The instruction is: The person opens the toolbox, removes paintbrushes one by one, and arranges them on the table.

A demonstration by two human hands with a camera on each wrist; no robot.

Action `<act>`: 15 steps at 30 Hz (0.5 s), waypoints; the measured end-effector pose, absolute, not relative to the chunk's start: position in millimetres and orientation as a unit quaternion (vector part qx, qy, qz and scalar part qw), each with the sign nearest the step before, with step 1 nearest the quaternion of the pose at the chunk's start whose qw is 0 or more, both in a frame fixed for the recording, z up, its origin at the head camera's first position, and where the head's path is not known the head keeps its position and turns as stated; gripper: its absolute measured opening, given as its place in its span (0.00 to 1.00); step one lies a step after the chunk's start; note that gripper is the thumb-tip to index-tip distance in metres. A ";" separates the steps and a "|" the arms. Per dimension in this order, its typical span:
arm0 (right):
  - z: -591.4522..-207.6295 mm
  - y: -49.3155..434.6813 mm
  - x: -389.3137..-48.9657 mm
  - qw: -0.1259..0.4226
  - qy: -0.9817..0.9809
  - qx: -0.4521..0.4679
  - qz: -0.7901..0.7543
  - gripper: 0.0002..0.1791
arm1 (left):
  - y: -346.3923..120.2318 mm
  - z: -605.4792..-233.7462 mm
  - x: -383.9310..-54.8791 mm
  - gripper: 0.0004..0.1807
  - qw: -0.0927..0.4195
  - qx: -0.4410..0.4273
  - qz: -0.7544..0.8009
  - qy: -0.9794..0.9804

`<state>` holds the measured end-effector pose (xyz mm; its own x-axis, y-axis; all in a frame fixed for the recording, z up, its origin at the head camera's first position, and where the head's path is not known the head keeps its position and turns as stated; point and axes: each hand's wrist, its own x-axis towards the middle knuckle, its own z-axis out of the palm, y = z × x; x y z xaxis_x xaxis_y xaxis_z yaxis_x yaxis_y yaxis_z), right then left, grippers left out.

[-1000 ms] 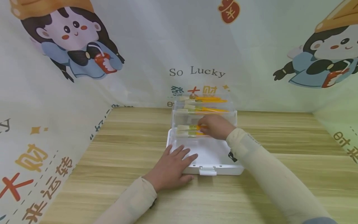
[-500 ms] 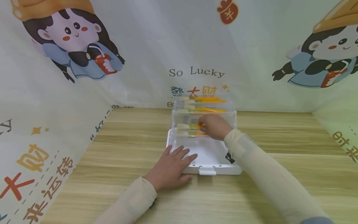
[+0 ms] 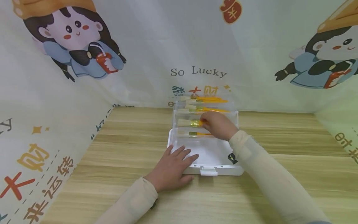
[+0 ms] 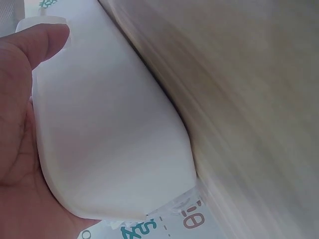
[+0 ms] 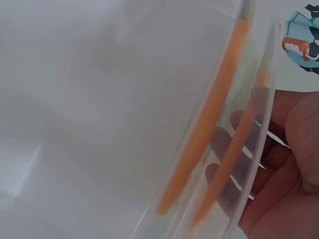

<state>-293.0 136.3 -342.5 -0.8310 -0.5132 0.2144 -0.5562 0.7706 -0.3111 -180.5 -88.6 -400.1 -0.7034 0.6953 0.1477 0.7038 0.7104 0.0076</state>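
Note:
A white box (image 3: 195, 171) with a latch stands open on the table, its clear tiered trays (image 3: 236, 119) raised behind. My left hand (image 3: 170, 169) rests on its front left corner, fingers spread over the base; in the left wrist view the thumb (image 4: 47, 42) lies by the latch. My right hand (image 3: 219, 124) pinches a flat paintbrush (image 3: 195, 123) by its orange handle over the lowest tray, bristles pointing left. Another paintbrush (image 3: 193, 134) lies just in front of it. In the right wrist view, orange handles (image 5: 207, 124) show through clear plastic, with fingers partly behind it.
Several more paintbrushes (image 3: 213, 109) with orange handles lie in the upper trays. A black sticker (image 3: 232, 158) is at the right of the box base. The wood-grain table (image 3: 126, 149) is enclosed by a printed cloth (image 3: 145, 46) close behind the box.
My right hand has raised the paintbrush slightly, away from the one in front of it, and its ferrule now shows its broad face. My left hand stays in place.

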 end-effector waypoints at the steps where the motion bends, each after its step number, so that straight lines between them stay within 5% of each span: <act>1: -341.3 137.0 -292.4 0.059 -0.939 0.283 0.185 0.08 | -88.5 -399.9 -180.5 0.36 0.067 -0.379 -0.032 -0.922; 15: -324.0 165.5 -272.6 0.102 -0.936 0.280 0.186 0.08 | -87.0 -399.0 -180.8 0.36 0.062 -0.376 -0.032 -0.924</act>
<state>-272.6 165.5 -324.0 -0.8223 -0.4864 0.2954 -0.5623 0.7743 -0.2904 -180.8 -87.0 -399.0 -0.7099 0.6907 0.1380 0.6986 0.7154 0.0133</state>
